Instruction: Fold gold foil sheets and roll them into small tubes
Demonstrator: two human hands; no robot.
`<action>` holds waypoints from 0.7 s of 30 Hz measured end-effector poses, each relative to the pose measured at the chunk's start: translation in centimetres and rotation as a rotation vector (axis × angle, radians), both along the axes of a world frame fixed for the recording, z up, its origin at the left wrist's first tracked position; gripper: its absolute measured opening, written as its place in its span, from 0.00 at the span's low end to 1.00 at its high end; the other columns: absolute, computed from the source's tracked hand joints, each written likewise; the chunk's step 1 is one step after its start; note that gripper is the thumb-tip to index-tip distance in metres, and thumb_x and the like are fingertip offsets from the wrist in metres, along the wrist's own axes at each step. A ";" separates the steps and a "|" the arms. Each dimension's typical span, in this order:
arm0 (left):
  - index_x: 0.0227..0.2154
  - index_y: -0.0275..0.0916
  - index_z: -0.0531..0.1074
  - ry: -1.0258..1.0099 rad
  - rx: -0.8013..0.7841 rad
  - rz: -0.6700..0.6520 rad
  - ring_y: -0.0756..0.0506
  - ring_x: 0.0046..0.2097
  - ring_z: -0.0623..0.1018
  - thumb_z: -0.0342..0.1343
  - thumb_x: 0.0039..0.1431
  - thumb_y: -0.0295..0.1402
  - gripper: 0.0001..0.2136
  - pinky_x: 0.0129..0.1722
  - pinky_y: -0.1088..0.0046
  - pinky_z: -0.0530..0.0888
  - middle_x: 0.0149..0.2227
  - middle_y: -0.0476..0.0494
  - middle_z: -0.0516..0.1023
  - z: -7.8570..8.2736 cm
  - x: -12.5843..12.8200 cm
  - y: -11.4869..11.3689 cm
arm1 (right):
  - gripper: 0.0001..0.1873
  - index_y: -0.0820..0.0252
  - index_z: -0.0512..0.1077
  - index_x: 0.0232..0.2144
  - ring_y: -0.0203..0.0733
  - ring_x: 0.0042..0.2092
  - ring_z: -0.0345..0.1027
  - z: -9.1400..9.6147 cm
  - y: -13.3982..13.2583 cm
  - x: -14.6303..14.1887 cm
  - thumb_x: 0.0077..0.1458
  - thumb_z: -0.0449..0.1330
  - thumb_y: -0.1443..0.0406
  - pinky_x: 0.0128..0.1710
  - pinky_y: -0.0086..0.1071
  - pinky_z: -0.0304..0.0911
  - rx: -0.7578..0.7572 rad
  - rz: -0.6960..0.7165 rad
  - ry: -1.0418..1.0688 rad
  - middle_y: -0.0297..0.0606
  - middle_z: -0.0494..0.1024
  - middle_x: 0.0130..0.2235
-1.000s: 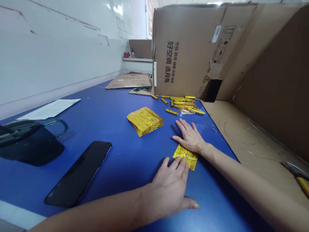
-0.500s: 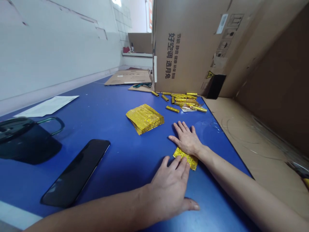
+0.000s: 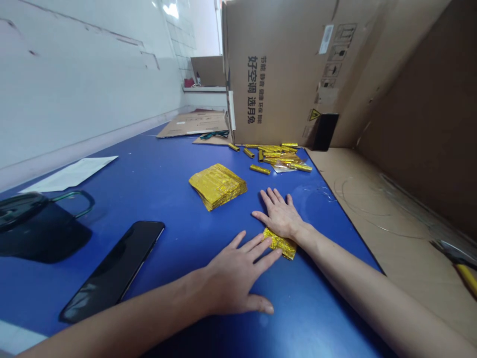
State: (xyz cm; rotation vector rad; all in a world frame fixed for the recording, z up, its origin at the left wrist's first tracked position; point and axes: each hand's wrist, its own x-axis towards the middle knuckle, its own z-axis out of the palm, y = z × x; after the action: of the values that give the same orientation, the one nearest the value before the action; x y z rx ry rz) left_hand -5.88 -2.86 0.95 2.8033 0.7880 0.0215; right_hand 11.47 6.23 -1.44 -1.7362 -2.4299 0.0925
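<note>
Under the heel of my right hand (image 3: 280,214) lies a small piece of shiny gold foil paper (image 3: 280,244), partly covered by the palm and wrist. That hand is flat with its fingers spread. My left hand (image 3: 238,272) is open too, palm down, its fingertips at the near left edge of the foil; whether they touch it I cannot tell. Farther off, a stack of gold foil sheets (image 3: 218,186) rests on the blue table (image 3: 179,258). Several gold foil rolls (image 3: 279,155) lie in a loose heap at the table's back right.
A black phone (image 3: 114,271) and a dark lidded mug (image 3: 40,226) stand at left, with white paper (image 3: 70,173) behind. A large cardboard box (image 3: 283,74) borders the back right. Yellow-handled pliers (image 3: 458,263) lie on cardboard at far right.
My left hand has drawn back leftward, uncovering more of the foil piece. My right hand stays pressed on it. The whole view has shifted slightly.
</note>
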 end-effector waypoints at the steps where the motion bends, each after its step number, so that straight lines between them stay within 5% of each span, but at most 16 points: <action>1: 0.58 0.38 0.43 0.000 0.002 0.003 0.37 0.60 0.48 0.38 0.51 0.57 0.37 0.54 0.49 0.44 0.59 0.34 0.47 0.1 -0.1 -0.2 | 0.42 0.63 0.43 0.59 0.53 0.61 0.31 -0.1 0.0 0.0 0.50 0.33 0.42 0.54 0.53 0.31 0.001 0.000 0.001 0.48 0.43 0.61; 9: 0.54 0.28 0.53 -0.070 0.114 0.100 0.37 0.53 0.61 0.43 0.49 0.56 0.38 0.54 0.56 0.51 0.51 0.30 0.63 1.3 2.6 -0.3 | 0.43 0.63 0.42 0.59 0.52 0.61 0.31 -0.2 0.1 -0.1 0.50 0.33 0.42 0.54 0.53 0.29 0.009 -0.003 0.020 0.48 0.44 0.61; 21: 0.53 0.29 0.57 -0.117 0.028 0.001 0.36 0.56 0.57 0.44 0.47 0.58 0.39 0.54 0.58 0.54 0.55 0.28 0.57 -0.4 2.4 -0.1 | 0.42 0.63 0.42 0.59 0.53 0.60 0.32 0.3 -0.2 0.0 0.50 0.34 0.42 0.54 0.53 0.30 -0.004 0.017 0.067 0.48 0.44 0.61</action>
State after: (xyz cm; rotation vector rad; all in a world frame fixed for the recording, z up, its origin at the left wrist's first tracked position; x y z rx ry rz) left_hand -3.46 -2.96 0.58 2.7982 0.7665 0.1960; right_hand 11.52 6.01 -1.13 -1.6861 -2.3983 0.1548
